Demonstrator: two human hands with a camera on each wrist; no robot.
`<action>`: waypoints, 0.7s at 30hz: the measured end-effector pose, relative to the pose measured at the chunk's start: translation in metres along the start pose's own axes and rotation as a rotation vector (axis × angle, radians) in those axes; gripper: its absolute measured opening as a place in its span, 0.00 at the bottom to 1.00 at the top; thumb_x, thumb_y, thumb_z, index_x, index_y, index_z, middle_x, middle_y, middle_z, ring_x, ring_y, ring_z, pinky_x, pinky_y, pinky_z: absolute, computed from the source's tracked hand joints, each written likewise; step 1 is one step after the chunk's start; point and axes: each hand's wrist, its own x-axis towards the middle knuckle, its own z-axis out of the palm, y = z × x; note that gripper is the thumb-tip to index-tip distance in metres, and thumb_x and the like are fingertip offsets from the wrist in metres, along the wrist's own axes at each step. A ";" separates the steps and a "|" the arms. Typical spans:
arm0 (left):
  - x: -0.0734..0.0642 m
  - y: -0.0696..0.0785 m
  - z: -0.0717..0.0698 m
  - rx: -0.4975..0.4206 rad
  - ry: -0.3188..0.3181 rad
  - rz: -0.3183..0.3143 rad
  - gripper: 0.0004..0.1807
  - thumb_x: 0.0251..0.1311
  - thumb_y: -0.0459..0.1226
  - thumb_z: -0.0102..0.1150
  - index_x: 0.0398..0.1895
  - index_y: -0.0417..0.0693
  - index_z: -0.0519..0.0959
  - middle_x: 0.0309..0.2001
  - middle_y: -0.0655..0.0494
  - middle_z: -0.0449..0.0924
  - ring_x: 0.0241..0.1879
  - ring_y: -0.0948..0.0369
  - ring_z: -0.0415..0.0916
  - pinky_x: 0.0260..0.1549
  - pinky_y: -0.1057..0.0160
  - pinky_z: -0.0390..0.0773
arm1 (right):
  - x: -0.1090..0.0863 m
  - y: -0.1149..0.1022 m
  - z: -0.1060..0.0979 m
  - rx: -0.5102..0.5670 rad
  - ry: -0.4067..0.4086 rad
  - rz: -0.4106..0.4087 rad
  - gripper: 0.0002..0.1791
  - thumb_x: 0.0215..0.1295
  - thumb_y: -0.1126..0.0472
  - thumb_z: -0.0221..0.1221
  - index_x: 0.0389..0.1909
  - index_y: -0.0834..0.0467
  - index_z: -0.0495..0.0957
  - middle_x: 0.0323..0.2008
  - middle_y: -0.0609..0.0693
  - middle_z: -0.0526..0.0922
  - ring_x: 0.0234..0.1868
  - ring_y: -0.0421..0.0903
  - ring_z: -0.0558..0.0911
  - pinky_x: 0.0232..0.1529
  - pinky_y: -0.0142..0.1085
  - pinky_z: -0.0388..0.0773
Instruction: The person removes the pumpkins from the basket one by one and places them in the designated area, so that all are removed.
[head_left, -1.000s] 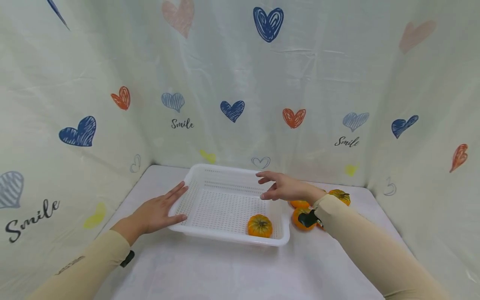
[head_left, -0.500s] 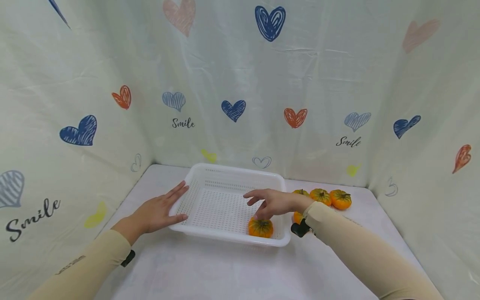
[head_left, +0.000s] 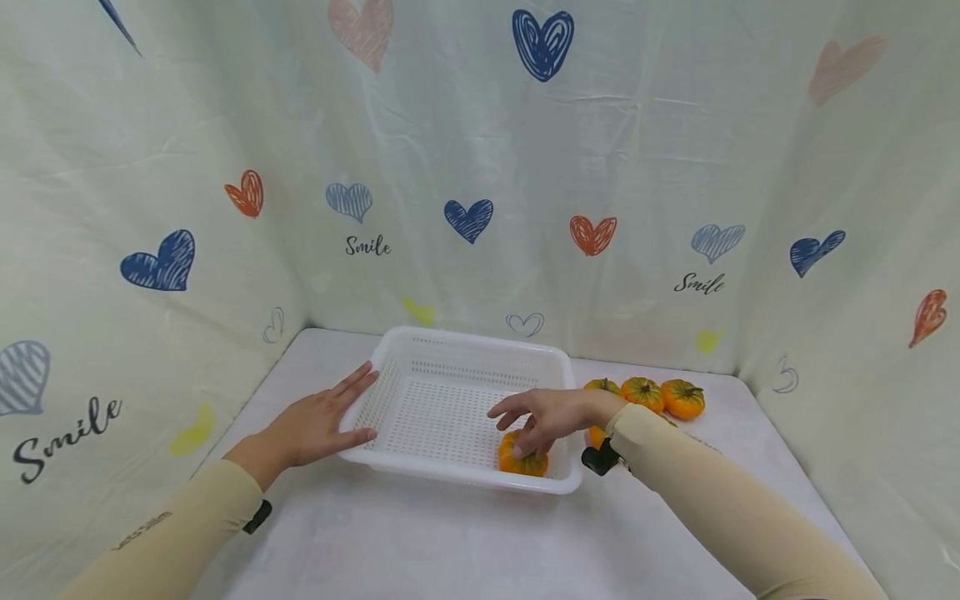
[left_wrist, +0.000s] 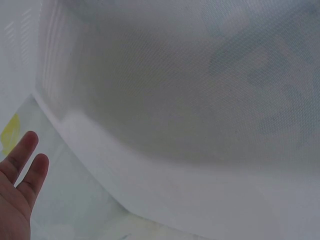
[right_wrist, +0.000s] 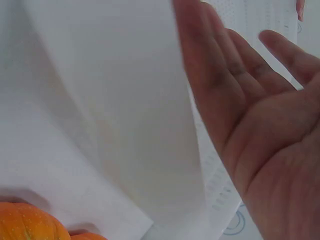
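Note:
A white plastic basket [head_left: 450, 417] with a perforated floor and sides sits tilted at an angle on the table. My left hand [head_left: 311, 425] rests against its left rim, fingers straight; the left wrist view shows two fingertips beside the white wall. Inside, near the front right corner, lies a small orange pumpkin [head_left: 507, 460] with green streaks. Over it is my right hand [head_left: 551, 417], thumb on the pumpkin's top and the other fingers loosely extended past its far side. In the right wrist view those fingers look fairly straight against the palm, with the pumpkin out of sight.
Several more small pumpkins [head_left: 682, 400] stand on the white tabletop [head_left: 420, 542] right of the basket, some partly behind the right wrist. A curtain [head_left: 630, 167] printed with hearts encloses the back and sides.
My right hand has come down and slightly left from above the basket's right side onto the pumpkin, bringing the thumb over it. The left hand and basket have stayed put.

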 end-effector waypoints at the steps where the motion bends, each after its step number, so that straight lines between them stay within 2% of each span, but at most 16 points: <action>1: 0.000 0.000 0.000 -0.001 0.001 -0.001 0.49 0.63 0.63 0.53 0.79 0.48 0.52 0.80 0.52 0.44 0.64 0.43 0.69 0.56 0.39 0.73 | 0.000 0.000 -0.001 -0.003 0.013 -0.002 0.34 0.63 0.60 0.67 0.70 0.46 0.68 0.65 0.52 0.72 0.54 0.47 0.81 0.48 0.43 0.82; 8: 0.000 -0.001 0.002 -0.003 0.004 -0.003 0.49 0.63 0.63 0.53 0.80 0.49 0.52 0.80 0.52 0.44 0.64 0.42 0.70 0.56 0.38 0.73 | 0.000 0.004 -0.004 -0.022 0.080 0.013 0.36 0.61 0.62 0.68 0.70 0.48 0.68 0.64 0.51 0.72 0.58 0.50 0.79 0.48 0.43 0.82; 14: 0.001 -0.003 0.002 -0.004 0.004 -0.002 0.49 0.63 0.63 0.53 0.80 0.49 0.51 0.80 0.52 0.43 0.65 0.42 0.69 0.56 0.38 0.72 | 0.000 0.005 -0.004 -0.042 0.070 0.061 0.38 0.59 0.62 0.70 0.70 0.45 0.69 0.68 0.55 0.68 0.63 0.53 0.74 0.49 0.42 0.82; 21: 0.000 -0.002 0.002 -0.008 -0.003 -0.006 0.50 0.63 0.66 0.50 0.80 0.49 0.51 0.80 0.53 0.43 0.66 0.43 0.68 0.57 0.38 0.71 | 0.004 -0.003 0.001 -0.040 0.047 0.064 0.37 0.60 0.66 0.68 0.70 0.48 0.68 0.70 0.56 0.66 0.67 0.55 0.70 0.50 0.41 0.81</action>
